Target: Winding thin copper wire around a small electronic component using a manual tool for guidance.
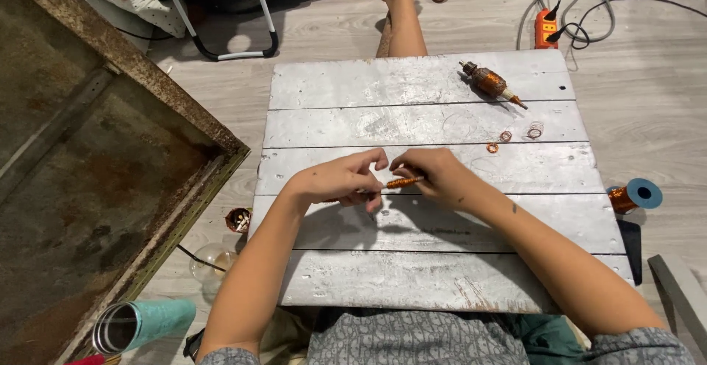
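Both hands meet over the middle of the table: the left hand and right hand each close their grip on a thin rod wound with copper wire, held level between them. The winding looks under way; next it calls for steady tension. A wound armature lies well beyond the grip.

Most of the grey plank surface lay bare: the near planks and the far-left corner gave open passage. At the far right, a copper-wound armature and three small copper wire rings stood in the way. A rusty metal frame closed off the left side, just beside the edge.
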